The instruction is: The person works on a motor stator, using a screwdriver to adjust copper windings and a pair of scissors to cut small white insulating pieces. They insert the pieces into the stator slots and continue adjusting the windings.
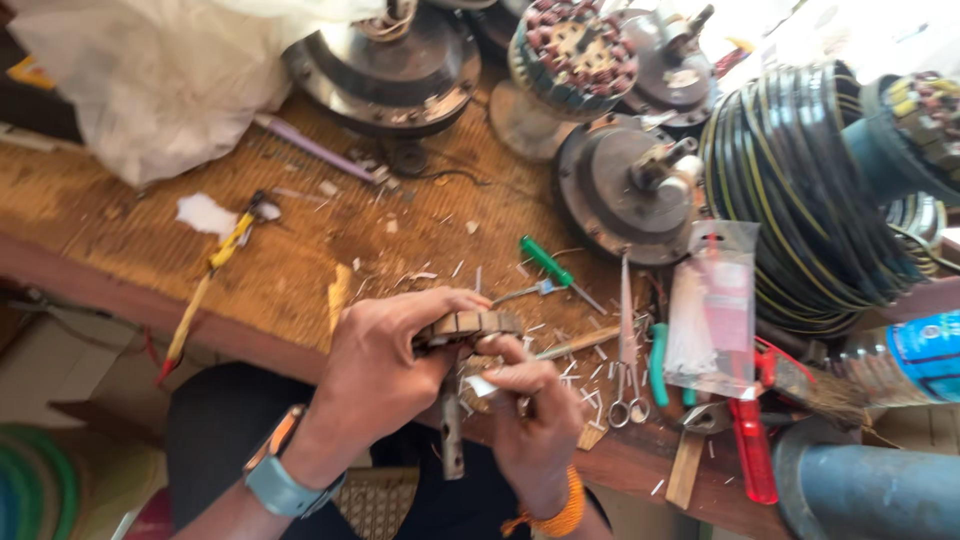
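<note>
Counted items: 2 hands, left [385, 365] and right [530, 410], meeting at 6 o'clock on 1 stator core [470, 325]. 1 green-handled screwdriver [555, 268] at centre. 1 pair of scissors [626, 350] at 4 o'clock. 1 bag of cable ties [712, 310] at 3 o'clock. 1 wire coil [800, 190] at 2 o'clock. 1 white plastic bag [170, 70] at 10 o'clock.
</note>
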`<action>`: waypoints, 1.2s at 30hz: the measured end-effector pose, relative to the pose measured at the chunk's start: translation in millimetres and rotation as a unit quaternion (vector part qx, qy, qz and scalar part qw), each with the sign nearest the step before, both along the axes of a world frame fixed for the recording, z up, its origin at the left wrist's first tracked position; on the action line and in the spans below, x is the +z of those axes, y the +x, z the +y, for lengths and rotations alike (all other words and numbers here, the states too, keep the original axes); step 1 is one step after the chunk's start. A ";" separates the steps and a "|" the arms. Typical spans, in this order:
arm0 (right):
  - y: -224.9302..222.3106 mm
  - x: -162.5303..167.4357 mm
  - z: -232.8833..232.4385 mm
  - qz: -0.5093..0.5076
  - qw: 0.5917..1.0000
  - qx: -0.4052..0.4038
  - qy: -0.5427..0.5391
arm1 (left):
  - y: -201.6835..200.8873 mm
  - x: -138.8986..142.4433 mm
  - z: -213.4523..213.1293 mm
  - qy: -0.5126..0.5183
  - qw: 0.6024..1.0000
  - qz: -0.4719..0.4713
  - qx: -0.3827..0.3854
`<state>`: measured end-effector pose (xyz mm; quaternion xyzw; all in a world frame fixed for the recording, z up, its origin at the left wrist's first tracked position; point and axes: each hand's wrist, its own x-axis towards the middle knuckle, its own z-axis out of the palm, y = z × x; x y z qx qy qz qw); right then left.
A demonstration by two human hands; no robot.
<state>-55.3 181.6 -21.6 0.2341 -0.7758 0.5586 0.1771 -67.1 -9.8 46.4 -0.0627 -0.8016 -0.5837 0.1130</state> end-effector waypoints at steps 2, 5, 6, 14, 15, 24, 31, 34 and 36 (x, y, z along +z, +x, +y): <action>-0.5 5.1 7.9 -0.005 1.000 0.018 -0.023 | 3.2 -0.2 0.8 -0.033 0.999 0.015 -0.006; -2.3 12.5 7.8 0.008 0.997 -0.045 -0.059 | 4.8 2.7 2.5 -0.062 0.997 0.042 -0.011; -2.9 14.4 5.4 0.028 0.995 -0.092 -0.035 | 5.7 3.8 3.1 -0.067 0.996 0.049 -0.013; -14.4 22.9 0.2 0.168 0.978 -0.100 0.070 | 8.4 3.0 6.9 -0.066 0.997 0.046 -0.002; -14.7 23.5 0.8 0.160 0.980 -0.099 0.067 | 8.7 2.2 6.9 -0.064 0.996 0.056 0.000; -13.7 42.8 2.7 0.192 0.967 -0.076 0.146 | 9.6 2.9 8.2 -0.076 0.996 0.039 0.014; -13.0 60.6 3.6 0.156 0.971 -0.046 0.177 | 9.2 1.5 6.7 -0.090 0.995 0.041 0.013; -11.4 62.6 -0.7 0.110 0.984 -0.037 0.133 | 9.5 0.1 4.4 -0.103 0.994 0.026 0.011; -8.8 63.7 -3.2 0.092 0.985 -0.051 0.136 | 8.8 -0.2 2.5 -0.098 0.994 0.045 0.003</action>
